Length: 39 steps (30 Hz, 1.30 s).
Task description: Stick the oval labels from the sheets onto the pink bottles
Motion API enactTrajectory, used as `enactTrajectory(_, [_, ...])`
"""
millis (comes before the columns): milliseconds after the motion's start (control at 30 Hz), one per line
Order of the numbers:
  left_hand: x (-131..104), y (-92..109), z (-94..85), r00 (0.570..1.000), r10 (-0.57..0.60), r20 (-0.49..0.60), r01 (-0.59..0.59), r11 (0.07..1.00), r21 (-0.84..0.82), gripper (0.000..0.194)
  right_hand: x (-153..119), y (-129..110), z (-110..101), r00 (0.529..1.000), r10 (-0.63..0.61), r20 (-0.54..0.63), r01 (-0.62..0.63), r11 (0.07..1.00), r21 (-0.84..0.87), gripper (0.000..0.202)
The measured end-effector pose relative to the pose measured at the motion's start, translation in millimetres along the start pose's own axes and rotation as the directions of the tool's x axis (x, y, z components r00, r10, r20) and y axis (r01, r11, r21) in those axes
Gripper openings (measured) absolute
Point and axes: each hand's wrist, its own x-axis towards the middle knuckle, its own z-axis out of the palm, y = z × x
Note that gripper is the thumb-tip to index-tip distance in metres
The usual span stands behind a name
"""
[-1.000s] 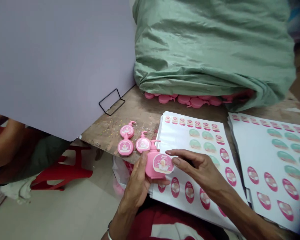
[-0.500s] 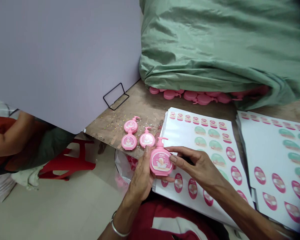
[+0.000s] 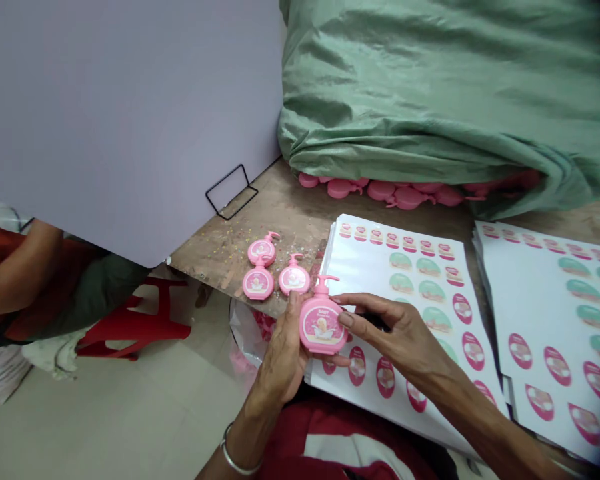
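Observation:
A pink pump bottle (image 3: 323, 327) with an oval "BABY" label on its front stands upright in my hands. My left hand (image 3: 281, 353) is wrapped round its left side and base, fingers passing behind. On the right edge of the label rests the thumb of my right hand (image 3: 387, 330), whose index finger lies by the bottle's shoulder. Just beyond, three similar labelled pink bottles (image 3: 259, 281) lie on the table. Under my right hand is a stack of sticker sheets (image 3: 363, 257) with pink and green labels, part of it hidden by my hands.
A second sticker stack (image 3: 530, 293) lies to the right. At the back, a green sack (image 3: 440, 93) spills pink bottles (image 3: 410, 198). A grey panel (image 3: 130, 120) and black wire stand (image 3: 231, 193) are at left, with a red stool (image 3: 140, 320) and another person's arm (image 3: 20, 267) beyond.
The bottle is tilted very slightly differently in my hands. The other person's arm at far left has shifted a little left. Otherwise things look the same.

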Motion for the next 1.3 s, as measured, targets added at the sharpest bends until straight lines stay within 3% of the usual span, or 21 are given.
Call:
enactTrajectory(200, [0.5, 0.4, 1.4, 0.998, -0.021, 0.056, 0.023, 0.999, -0.034, 0.058, 0.0, -0.9, -0.3, 1.0, 0.0, -0.007, 0.0, 1.0, 0.008, 0.04])
enactTrajectory(467, [-0.6, -1.1, 0.3, 1.0, 0.007, -0.008, -0.007, 1.0, -0.014, 0.059, -0.5, 2.6, 1.1, 0.999, -0.015, -0.035, 0.014, 1.0, -0.019, 0.043])
enactTrajectory(667, [-2.5, 2.7, 2.0, 0.997, -0.003, 0.074, 0.003, 1.0, -0.012, 0.061, 1.1, 3.5, 0.5, 0.999, -0.031, -0.035, 0.029, 0.999, -0.042, 0.043])
enactTrajectory(867, [-3.4, -0.2, -1.3, 0.974, 0.033, 0.224, -0.041, 0.999, 0.031, 0.044, -0.3, 3.2, 1.2, 0.992, -0.103, -0.078, 0.087, 0.979, -0.186, 0.036])
enactTrajectory(933, [-2.1, -2.3, -2.2, 0.975, 0.051, 0.215, -0.06, 0.997, 0.038, 0.039, -1.6, 4.0, -0.1, 0.959, -0.257, -0.118, 0.199, 0.909, -0.365, 0.032])
enactTrajectory(1033, [-0.6, -4.2, -2.7, 0.979, 0.065, 0.195, -0.075, 0.996, 0.048, 0.033, -2.4, 5.4, -3.1, 0.826, -0.545, -0.142, 0.324, 0.667, -0.671, 0.03])
enactTrajectory(1100, [-0.7, -4.4, -2.5, 0.978, 0.057, 0.203, -0.066, 0.997, 0.038, 0.033, -0.8, 6.1, -2.1, 0.785, -0.598, -0.159, 0.316, 0.609, -0.727, 0.039])
enactTrajectory(1233, [-4.7, -6.4, -2.5, 0.956, 0.007, 0.293, -0.005, 1.0, -0.008, 0.041, 7.8, 9.4, 10.9, 0.908, -0.395, -0.139, 0.269, 0.805, -0.529, 0.07])
enactTrajectory(1300, [-8.2, -8.2, -4.8, 0.942, -0.016, 0.335, 0.024, 0.999, -0.021, 0.043, 13.5, 13.5, 15.6, 0.932, -0.342, -0.121, 0.25, 0.846, -0.471, 0.071])
